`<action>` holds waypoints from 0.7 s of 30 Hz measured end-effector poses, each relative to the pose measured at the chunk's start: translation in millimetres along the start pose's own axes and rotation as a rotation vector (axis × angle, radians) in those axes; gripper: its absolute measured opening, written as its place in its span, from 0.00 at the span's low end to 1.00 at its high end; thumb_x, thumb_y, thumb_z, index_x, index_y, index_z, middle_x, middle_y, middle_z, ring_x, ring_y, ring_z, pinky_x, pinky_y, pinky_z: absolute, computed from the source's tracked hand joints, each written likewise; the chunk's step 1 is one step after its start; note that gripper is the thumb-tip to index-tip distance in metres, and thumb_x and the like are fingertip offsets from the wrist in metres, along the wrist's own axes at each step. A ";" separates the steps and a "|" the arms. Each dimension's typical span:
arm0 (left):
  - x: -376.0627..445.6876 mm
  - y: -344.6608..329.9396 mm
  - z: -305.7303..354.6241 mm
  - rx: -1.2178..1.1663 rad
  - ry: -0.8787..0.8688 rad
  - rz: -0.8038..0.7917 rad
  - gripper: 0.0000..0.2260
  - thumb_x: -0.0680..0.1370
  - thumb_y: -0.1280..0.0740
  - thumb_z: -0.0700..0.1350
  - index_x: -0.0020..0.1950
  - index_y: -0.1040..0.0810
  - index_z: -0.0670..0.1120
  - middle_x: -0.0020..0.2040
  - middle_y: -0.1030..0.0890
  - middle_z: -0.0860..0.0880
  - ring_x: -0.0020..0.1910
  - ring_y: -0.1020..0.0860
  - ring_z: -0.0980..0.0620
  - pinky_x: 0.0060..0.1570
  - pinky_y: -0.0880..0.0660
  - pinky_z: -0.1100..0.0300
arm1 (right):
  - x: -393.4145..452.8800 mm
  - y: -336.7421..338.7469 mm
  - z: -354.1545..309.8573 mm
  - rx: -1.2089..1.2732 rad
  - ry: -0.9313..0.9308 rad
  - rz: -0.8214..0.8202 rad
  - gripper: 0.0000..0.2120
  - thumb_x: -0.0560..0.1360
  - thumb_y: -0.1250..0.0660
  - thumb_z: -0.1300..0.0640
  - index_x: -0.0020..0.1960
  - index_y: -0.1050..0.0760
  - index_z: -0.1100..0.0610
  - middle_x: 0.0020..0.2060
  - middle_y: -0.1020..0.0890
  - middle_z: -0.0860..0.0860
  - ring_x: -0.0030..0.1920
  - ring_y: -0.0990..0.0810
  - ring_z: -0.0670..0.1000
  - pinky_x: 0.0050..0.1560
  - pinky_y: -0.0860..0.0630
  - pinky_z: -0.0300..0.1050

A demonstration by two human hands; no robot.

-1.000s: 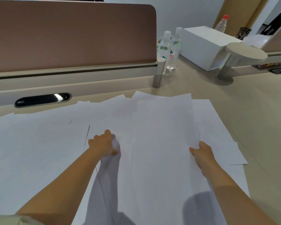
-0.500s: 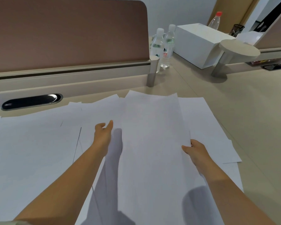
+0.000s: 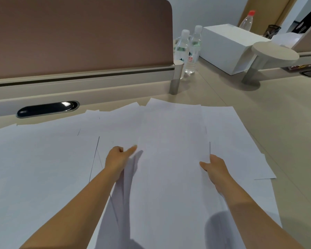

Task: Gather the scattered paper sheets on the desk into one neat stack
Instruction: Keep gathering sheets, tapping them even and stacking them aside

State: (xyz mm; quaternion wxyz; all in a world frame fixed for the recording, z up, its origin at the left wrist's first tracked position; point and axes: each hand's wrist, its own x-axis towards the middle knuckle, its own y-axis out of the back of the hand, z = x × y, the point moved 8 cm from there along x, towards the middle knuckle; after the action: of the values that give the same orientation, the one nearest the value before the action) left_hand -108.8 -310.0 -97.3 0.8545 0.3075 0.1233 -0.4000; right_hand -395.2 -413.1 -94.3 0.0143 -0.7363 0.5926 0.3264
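Beige office surface [image 3: 285,123] carries white paper sheets [image 3: 43,168] fanned out below the brown partition [image 3: 79,36]. Toward the water bottles [image 3: 187,49] from them, both hands lift a bundle [image 3: 171,159]: left hand [image 3: 118,159] fingers curl on its edge, right hand [image 3: 215,166] pinches the opposite edge. Squaring both sides evenly before setting down should keep the stack neat.

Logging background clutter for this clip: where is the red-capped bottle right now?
In the head view the red-capped bottle stands at the far upper right, just behind the white box, farther back and right of the two white-capped water bottles.
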 end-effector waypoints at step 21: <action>-72.7 85.9 137.1 -0.491 -0.345 -0.118 0.06 0.73 0.32 0.34 0.47 0.23 0.44 0.41 0.21 0.48 0.41 0.22 0.47 0.42 0.25 0.54 | -78.9 16.2 -167.7 0.391 0.490 -0.052 0.11 0.74 0.36 0.69 0.42 0.25 0.54 0.39 0.21 0.48 0.41 0.22 0.48 0.45 0.24 0.37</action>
State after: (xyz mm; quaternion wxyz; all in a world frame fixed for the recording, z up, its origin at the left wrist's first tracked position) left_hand -95.7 -309.2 79.5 0.8869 0.0114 0.0869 -0.4536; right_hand -338.4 -418.2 82.8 0.0206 -0.7912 0.6110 0.0188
